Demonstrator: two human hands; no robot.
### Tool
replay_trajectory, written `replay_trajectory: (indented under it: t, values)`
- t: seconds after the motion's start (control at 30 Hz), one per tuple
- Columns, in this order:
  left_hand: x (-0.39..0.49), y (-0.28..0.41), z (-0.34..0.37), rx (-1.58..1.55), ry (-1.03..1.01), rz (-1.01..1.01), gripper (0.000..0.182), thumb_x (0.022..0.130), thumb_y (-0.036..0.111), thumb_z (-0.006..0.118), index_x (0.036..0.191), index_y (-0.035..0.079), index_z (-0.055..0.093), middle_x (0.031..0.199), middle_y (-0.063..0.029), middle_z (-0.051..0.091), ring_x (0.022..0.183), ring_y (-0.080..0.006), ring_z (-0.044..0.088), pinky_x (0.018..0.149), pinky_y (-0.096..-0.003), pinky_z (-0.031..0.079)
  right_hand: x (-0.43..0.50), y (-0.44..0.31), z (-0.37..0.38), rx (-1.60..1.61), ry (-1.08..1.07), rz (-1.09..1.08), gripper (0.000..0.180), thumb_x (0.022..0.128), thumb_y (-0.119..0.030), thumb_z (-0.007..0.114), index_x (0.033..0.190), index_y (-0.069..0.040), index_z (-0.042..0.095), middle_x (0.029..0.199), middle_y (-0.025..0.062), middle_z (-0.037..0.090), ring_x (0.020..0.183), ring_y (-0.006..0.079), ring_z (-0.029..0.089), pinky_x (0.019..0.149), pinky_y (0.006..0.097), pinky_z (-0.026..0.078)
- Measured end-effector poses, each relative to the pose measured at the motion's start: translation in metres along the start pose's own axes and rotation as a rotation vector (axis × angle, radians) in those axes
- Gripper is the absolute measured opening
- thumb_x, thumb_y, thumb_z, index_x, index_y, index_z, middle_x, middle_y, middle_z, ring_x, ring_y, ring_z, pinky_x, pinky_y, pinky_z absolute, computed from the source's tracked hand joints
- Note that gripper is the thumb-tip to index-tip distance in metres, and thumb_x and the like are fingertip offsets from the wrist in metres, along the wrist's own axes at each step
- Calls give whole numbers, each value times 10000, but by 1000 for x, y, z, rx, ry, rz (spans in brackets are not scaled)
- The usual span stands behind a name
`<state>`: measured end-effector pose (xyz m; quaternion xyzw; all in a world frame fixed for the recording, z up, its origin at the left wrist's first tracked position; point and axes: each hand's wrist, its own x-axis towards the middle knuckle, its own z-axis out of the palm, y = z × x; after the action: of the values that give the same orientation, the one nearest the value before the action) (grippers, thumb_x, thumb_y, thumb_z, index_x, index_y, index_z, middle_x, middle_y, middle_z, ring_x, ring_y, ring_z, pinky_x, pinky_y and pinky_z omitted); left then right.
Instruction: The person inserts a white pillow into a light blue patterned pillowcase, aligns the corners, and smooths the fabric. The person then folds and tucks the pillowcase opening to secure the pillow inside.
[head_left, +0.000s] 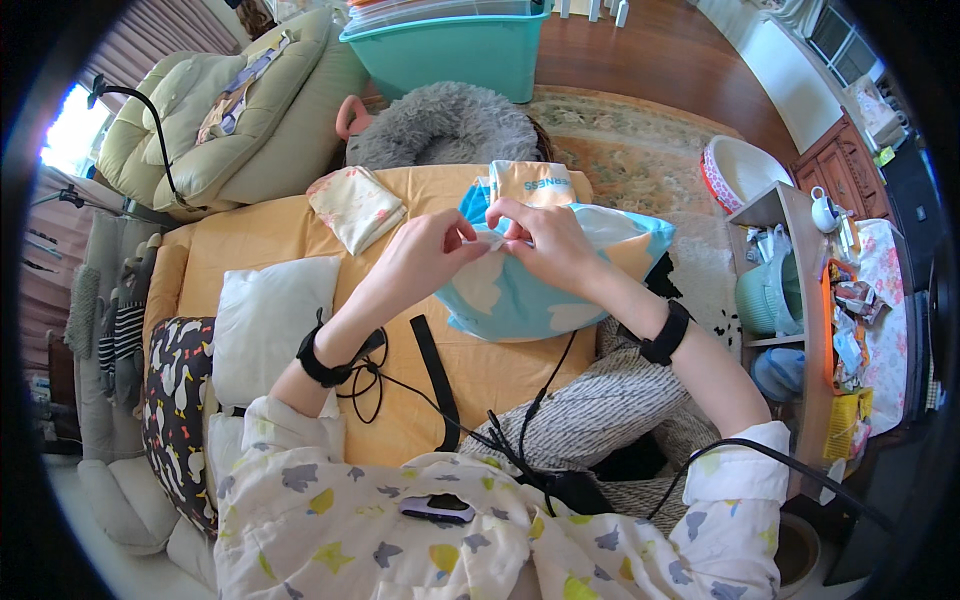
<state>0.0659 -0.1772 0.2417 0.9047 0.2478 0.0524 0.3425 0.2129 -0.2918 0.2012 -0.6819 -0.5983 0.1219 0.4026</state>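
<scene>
Both of my hands pinch the edge of a light blue, white and orange patterned pillow (525, 296) in front of me. My left hand (435, 244) grips the edge from the left, and my right hand (547, 244) holds it close beside, fingertips nearly touching. The pillow looks plump and lies partly on the orange-covered bed. Behind it are folded fabrics, one orange with printed letters (529, 182). A folded cream cloth with pink flowers (355, 208) lies left of my hands. A plain white cushion (274, 330) rests further left. Each wrist wears a black strap.
Black cables and a black strap (431, 375) lie on the orange sheet (247, 229). A grey fluffy pet bed (450, 124) and a teal plastic bin (450, 56) stand beyond. At the left is a duck-print cushion (178, 412); at the right, a shelf unit (802, 300).
</scene>
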Motion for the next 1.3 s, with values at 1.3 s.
replay_trajectory:
  t: [1.3]
  values:
    - [-7, -63, 43, 67, 466, 610, 150, 726, 95, 655, 832, 31, 570, 825, -73, 564, 789, -247, 528, 708, -335, 445, 38, -16, -1, -427, -514, -195, 271, 845, -323, 492, 789, -99, 633, 735, 108, 631, 719, 285, 616, 661, 406, 482]
